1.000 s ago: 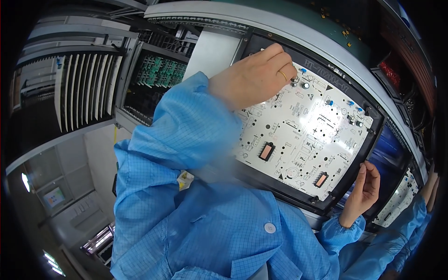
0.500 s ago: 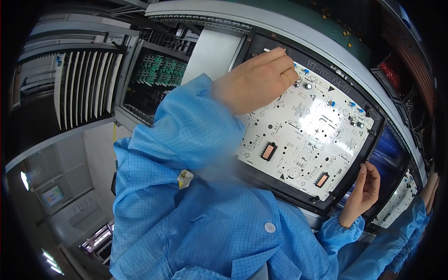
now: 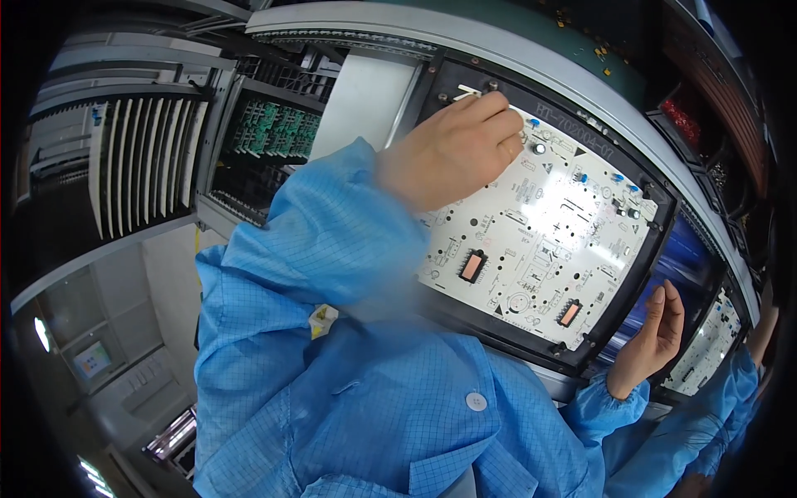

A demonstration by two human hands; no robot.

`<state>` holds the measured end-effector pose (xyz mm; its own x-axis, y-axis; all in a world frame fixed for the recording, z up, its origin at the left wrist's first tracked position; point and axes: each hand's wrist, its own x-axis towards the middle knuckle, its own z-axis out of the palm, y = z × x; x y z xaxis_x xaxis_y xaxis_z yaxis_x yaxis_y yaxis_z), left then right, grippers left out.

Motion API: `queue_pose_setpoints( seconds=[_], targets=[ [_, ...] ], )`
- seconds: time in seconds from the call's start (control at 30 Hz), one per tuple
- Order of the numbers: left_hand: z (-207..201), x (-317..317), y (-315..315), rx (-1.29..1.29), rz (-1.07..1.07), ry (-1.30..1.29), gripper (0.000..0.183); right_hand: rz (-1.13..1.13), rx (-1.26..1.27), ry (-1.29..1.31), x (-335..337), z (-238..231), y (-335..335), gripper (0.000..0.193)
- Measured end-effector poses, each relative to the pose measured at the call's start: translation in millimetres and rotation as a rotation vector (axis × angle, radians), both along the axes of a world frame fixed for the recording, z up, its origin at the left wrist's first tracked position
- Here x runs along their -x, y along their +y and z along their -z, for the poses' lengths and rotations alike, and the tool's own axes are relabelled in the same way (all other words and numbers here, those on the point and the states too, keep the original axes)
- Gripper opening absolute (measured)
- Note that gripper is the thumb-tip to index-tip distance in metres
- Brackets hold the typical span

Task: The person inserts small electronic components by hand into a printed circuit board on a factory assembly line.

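Note:
A white circuit board (image 3: 531,224) lies in a black fixture frame (image 3: 448,303) in front of me. Printed markings, blue disc parts, small round capacitors and two black chip-like parts with copper-coloured tops show on it. Over the board's far left corner, my left hand (image 3: 461,153) is closed, fingertips bent down to the surface. The back of that hand hides whatever its fingers pinch or press. My right hand (image 3: 652,340) hovers off the fixture's right edge, fingers loosely curved and a little apart from the thumb, with nothing visible in it.
A metal rail (image 3: 365,21) with a chain runs behind the fixture. Green circuit boards (image 3: 278,124) sit at the left, beside a rack of upright white panels (image 3: 145,158). Red small parts (image 3: 682,123) fill a bin at far right. Another white board (image 3: 706,349) lies near a co-worker's blue sleeve (image 3: 714,407).
My left hand has shifted slightly nearer and right over the corner, covering one capacitor and baring a pale slot in the fixture. My right hand has drawn a little away from the fixture's edge.

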<state>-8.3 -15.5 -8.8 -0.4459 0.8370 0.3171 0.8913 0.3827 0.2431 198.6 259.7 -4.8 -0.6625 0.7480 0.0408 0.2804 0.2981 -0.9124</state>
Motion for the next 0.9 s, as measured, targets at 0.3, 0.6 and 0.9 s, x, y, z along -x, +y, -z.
queue_pose_setpoints(
  seconds=[0.3, 0.6, 0.9],
  targets=[
    [-10, -13, -8, -0.186, -0.171, -0.258, 0.031, -0.312, 0.439, 0.095, 9, -42, -9, 0.019],
    [-28, -78, 33, -0.052, 0.226, -0.45, 0.024, -0.265, 0.519, 0.102, 11, -38, -3, 0.019],
    [5, -84, 125, 0.078, 0.581, -0.281, 0.033, -0.158, 0.416, 0.133, -19, -32, -1, 0.014]
  ],
)
